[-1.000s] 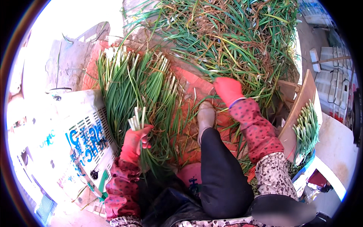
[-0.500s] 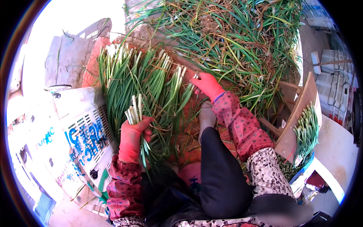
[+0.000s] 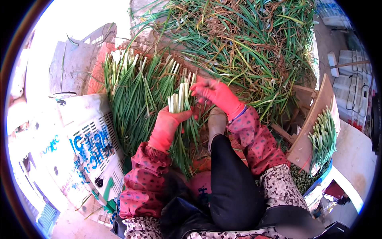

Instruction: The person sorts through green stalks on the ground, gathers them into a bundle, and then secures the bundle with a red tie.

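Observation:
In my red-gloved left hand (image 3: 169, 123) I hold a bunch of garlic chives (image 3: 181, 97), its pale cut ends pointing up and its green leaves hanging below the fist. My right hand (image 3: 213, 95), in a matching glove, is just right of the white ends. Its fingers are bent and smeared by motion, so whether anything is between them is unclear. Beyond my left hand a row of chives (image 3: 129, 85) lies with the white ends facing away from me, on a reddish surface (image 3: 95, 79).
A large heap of loose green and brown leaves (image 3: 242, 47) spreads ahead. At left stands a white slotted crate (image 3: 85, 131) with blue marks. To the right, a tied bunch (image 3: 322, 135) rests against a wooden board (image 3: 310, 123). My shoe (image 3: 217, 121) is between the hands and my knee.
My left hand has moved right and away from me with the bunch, which now holds more stalks. The right hand, which was at a few stalks, is now beside the bunch's white ends.

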The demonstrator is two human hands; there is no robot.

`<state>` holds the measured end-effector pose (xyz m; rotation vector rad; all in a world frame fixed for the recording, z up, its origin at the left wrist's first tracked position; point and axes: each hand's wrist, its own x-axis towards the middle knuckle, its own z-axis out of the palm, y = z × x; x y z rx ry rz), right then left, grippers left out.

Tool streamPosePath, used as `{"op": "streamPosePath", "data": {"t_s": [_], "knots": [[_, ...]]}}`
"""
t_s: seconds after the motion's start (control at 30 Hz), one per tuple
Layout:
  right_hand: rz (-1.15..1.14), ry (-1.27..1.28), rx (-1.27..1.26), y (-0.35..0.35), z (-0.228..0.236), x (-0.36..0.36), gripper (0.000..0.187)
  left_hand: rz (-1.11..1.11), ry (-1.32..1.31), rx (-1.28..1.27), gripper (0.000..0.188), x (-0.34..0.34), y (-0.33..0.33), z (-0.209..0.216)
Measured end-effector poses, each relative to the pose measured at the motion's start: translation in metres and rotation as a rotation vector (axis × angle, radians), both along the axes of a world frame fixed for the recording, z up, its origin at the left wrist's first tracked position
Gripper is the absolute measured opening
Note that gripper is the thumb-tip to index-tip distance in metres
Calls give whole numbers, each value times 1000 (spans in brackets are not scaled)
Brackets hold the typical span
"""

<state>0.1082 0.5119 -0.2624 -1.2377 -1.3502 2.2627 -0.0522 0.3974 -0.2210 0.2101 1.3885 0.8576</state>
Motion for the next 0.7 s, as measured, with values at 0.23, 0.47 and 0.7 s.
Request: {"op": "streamPosePath", "data": {"t_s": [0.23, 0.47, 0.7], "knots": [[360, -79, 233, -44, -14, -4, 22, -172, 119, -133, 19, 1, -18, -3], [614, -168, 812, -37, -29, 41, 18, -278, -147, -215, 26, 0, -53, 3], [335, -911, 939, 40, -46, 36, 29, -53, -114, -67, 26, -34, -85, -15]]}}
